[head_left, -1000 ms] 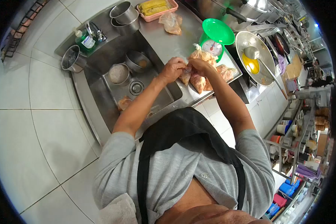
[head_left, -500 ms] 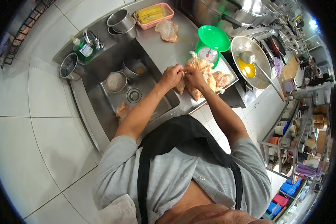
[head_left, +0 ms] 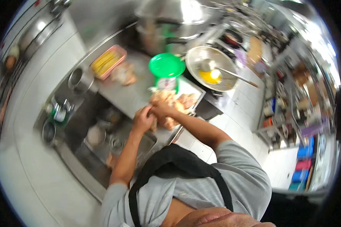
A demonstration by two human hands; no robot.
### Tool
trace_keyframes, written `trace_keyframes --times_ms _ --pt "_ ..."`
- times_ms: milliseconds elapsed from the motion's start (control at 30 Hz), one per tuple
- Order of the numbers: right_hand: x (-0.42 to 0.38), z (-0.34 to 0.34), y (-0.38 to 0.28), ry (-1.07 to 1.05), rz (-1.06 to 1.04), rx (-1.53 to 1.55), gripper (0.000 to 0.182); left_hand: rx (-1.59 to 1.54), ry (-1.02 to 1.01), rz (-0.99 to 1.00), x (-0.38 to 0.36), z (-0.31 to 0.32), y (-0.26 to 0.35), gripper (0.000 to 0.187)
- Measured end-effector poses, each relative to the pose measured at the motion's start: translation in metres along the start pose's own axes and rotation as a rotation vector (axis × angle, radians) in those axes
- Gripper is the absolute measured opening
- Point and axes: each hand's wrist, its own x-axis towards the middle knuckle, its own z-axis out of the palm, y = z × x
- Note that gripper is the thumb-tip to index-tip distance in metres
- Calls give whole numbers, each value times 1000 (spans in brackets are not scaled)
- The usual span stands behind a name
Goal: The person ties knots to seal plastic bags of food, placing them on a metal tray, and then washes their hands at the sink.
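The fingers of my left hand [head_left: 143, 119] and of my right hand [head_left: 161, 108] meet closely, and I judge that both are closed around the neck of a small bag [head_left: 154, 126]. Its lower part shows under them, at the sink side of the bench [head_left: 136, 89]; the tips are too blurred to see exactly. I cannot see a finished knot on this one. Just beside it, the filled bags [head_left: 170, 98] lie close together, and a pale gathered top stands up among them, so at least one looks closed. For the others I cannot tell. One more bag [head_left: 124, 73] lies apart, near the pink basket [head_left: 118, 51] with yellow food; whether it is tied, I cannot see.

About the edges: the green scale [head_left: 166, 65] is directly behind the filled bags, so forward there is little room for my knuckles. My right forearm passes over the near edge of the bench, and the wide pan [head_left: 193, 56] with its ladle [head_left: 208, 65] is farther out on that side. My left forearm crosses the sink [head_left: 79, 132], where a bowl [head_left: 96, 135] sits low. I judge that this side gives my elbow the more open room.
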Motion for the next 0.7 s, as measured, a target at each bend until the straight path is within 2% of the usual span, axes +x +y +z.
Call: trace_keyframes --times_ms 33,67,167,200,267,300,333,400,467,533,567,633,667,700 --pt "9 2 11 16 -131 33 26 17 -8 -27 6 -1 7 27" --pt "1 -10 0 84 -144 42 26 47 26 51 7 7 -6 23" --pt "-12 -33 -11 223 -85 133 23 45 -13 19 22 2 2 21" --pt "-17 -38 -13 249 -61 167 21 -8 -111 -44 26 -5 -4 27" --pt "-22 -50 -11 302 -40 217 18 224 105 203 54 -22 -25 43" --pt "-23 -56 -8 299 -50 191 17 281 154 197 79 -46 -21 71" --pt "-25 -58 -6 292 -56 171 16 414 269 109 99 -62 -25 88" --pt "-32 -58 -8 322 -101 142 13 702 280 -224 140 -84 -46 97" --pt "-36 -56 -13 414 -174 182 11 635 145 -233 167 -95 -123 76" --pt "-39 -58 -22 496 -236 213 8 356 -102 -311 192 -101 -189 51" --pt "-39 -61 -27 492 -222 256 8 216 -225 -350 202 -104 -200 40" --pt "-32 -61 -37 475 -195 346 8 237 -103 -201 201 -111 -139 25" --pt "-22 -54 -36 512 -281 275 14 245 -43 -132 196 -114 -99 20" --pt "-15 -48 -45 606 -301 268 18 228 -81 -107 191 -118 -73 18"
